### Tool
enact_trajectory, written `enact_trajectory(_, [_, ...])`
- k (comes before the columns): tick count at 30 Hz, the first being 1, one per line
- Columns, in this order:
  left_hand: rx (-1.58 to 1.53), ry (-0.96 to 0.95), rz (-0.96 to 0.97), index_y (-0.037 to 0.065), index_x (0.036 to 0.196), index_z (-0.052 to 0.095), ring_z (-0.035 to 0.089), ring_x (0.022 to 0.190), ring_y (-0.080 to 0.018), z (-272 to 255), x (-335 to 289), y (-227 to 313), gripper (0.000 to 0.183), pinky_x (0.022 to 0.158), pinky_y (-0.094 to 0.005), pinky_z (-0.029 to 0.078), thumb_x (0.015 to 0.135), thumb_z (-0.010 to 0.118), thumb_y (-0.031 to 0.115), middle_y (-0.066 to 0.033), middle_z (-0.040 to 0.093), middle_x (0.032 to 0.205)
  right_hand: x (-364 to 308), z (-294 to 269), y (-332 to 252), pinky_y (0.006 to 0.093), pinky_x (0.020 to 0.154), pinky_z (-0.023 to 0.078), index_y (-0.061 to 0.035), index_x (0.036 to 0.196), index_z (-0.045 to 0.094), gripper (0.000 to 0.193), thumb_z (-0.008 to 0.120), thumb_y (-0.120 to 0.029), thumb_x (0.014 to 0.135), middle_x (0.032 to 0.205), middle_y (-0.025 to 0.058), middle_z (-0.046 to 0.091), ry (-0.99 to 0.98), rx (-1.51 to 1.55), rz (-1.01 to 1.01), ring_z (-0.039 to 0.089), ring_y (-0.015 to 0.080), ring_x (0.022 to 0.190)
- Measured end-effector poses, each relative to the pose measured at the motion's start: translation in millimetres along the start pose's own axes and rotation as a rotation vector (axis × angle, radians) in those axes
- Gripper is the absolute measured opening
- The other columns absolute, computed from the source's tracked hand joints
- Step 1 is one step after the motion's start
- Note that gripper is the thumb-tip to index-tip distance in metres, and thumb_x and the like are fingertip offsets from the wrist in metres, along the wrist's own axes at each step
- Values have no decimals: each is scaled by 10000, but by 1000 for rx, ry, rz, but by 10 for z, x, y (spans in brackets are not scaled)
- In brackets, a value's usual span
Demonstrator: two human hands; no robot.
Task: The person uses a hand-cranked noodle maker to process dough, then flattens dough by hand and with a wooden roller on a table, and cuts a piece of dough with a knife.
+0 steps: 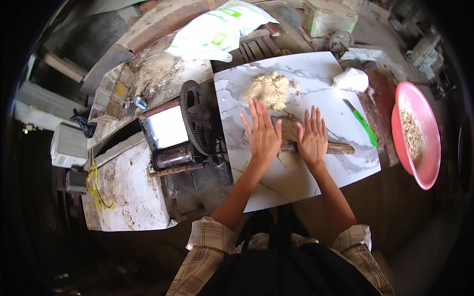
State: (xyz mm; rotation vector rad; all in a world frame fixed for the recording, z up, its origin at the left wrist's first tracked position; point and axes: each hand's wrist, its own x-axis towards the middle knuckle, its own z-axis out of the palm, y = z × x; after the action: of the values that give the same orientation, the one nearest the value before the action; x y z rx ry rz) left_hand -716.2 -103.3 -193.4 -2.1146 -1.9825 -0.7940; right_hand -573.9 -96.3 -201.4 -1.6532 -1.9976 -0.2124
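Left hand (264,139) and right hand (313,142) lie flat, unclenched, over a brown wooden rod (340,148), mid-frame! Lumpy beige dough (269,90) sits higher up.

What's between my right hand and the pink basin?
The head view shows a green-handled knife and one end of the wooden rod.

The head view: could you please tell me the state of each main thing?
Left hand, open, palm down
Right hand, open, palm down
Brown wooden rolling pin, under the hands
Pale rough dough lump, unflattened
Pale dough piece, flattened, partly hidden
Green-handled knife, lying unheld
Pink round plastic basin, partly filled
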Motion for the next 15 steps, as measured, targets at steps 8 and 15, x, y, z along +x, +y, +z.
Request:
enact_trajectory(8, [-194,-173,115,-106,1262,472,258,1384,-325,-175,-852,-117,502,1112,-579,73,911,457,251,-238,458,1344,-963,-417,-189,428,1059,320,18,1357,405,540,500,-265,907,1398,196,417,-111,12,-33,372,309,1325])
enact_trajectory(15, [-60,-42,180,-122,1332,363,184,1409,-324,55,61,-27,552,1086,-628,32,913,431,231,-225,335,1437,-197,-63,0,454,1113,224,29,1348,416,534,459,-298,928,1430,184,380,-62,-125,72,320,292,1359])
